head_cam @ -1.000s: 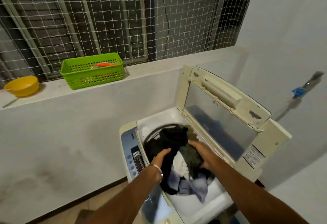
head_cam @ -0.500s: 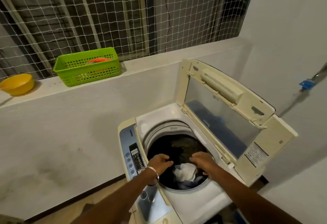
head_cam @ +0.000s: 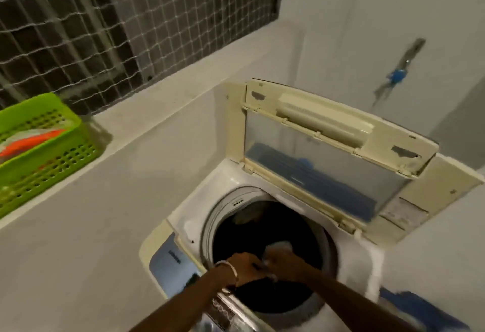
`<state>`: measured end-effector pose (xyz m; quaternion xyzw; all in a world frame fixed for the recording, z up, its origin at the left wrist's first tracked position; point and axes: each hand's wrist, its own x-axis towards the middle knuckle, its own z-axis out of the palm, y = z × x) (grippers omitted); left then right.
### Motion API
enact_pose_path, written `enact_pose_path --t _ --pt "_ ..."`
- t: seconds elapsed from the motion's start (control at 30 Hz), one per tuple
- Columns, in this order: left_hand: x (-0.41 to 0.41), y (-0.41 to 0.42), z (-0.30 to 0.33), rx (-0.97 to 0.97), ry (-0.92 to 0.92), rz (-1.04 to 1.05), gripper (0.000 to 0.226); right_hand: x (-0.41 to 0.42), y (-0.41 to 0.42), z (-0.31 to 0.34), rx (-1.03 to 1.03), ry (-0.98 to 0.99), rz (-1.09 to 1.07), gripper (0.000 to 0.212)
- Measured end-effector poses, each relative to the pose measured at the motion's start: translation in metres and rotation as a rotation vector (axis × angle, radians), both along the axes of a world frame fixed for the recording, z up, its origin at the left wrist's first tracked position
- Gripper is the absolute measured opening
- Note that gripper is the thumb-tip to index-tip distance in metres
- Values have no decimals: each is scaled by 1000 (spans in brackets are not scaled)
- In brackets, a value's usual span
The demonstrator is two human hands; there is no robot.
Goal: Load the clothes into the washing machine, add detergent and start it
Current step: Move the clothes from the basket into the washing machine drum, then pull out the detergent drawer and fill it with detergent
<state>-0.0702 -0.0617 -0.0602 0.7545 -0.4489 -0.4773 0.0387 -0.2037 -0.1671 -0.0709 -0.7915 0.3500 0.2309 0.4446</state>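
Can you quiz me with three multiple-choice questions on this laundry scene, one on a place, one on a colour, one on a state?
1. Where are both hands?
A. On the ledge
B. At the drum mouth
C. On the lid

2. What colour is the basket?
A. Green
B. Blue
C. Red

3. How is the lid?
A. Shut
B. Taken off
C. Raised open

Answers:
1 B: the left hand and right hand reach into the drum of the washer, over dark clothes.
2 A: the basket on the ledge is bright green.
3 C: the lid stands up behind the drum.
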Motion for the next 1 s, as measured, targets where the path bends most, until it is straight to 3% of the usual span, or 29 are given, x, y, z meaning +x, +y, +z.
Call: enact_pose_path --t 0.1,0.2,0.37,0.5,0.7,0.83,1.0 --pt "19 -15 -17 -52 103 -34 44 2 11 -4 9 -31 -238 12" --pt "28 -27 -16 -84 224 0 34 1 25 9 44 -48 -465 9" --pt "37 -57 -1 -31 491 323 11 -7 20 7 46 -35 -739 27" --pt "42 -83 17 48 661 585 21 -6 7 13 124 -133 -1010 7" --pt "42 -113 17 30 779 817 42 13 -17 13 399 -469 -1455 24" --pt "37 -132 5 21 855 936 48 30 -37 8 507 -549 -1605 15" --pt "34 -164 -10 -39 991 1055 47 41 -62 -7 605 -642 -1705 43"
